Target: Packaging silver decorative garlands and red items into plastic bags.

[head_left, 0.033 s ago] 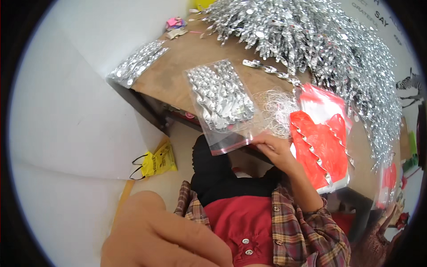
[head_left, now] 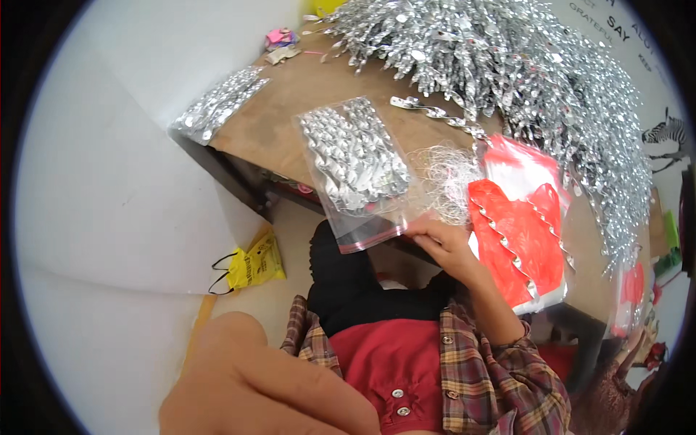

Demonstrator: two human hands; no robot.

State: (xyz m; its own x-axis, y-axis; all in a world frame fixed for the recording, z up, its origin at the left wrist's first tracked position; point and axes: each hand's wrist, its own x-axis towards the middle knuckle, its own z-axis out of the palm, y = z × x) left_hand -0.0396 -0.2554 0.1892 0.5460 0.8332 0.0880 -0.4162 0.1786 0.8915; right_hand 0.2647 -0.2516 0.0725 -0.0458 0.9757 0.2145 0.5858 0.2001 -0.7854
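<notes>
Table (head_left: 254, 127): stretches away from the body, front edge slanting down from left to right. Shows brown top to the left of the bag (head_left: 362, 228), as far as a flat silver pack (head_left: 221, 105) at the left corner; offers more room on that side than on the right.

Pile (head_left: 551, 94) of silver strips: fills the far and right parts of the top and bounds room there.

Red packet (head_left: 507, 254): lies just right of the right hand (head_left: 451, 246), with two twisted strips across it; partly covers a stack of clear bags (head_left: 522, 170).

Bag: lies left of the grip and mostly beyond it. Points its long axis away from the body, far end leaning left. Contains silver twists (head_left: 362, 159) along most of its length; projects past the table's front edge at the flat, pink-lined near end.

Left hand (head_left: 254, 377): looms close to the camera, well apart from the bag; cannot tell whether wide, narrow or holding anything.

Right hand: nearer to the bag; narrows thumb and fingertips to a pinch on its near right corner.

Thread tangle (head_left: 446, 181): sits between bag and red packet, crowding the right side.

Loose strip (head_left: 435, 112): reaches left out of the pile, apart from the bag.
</notes>
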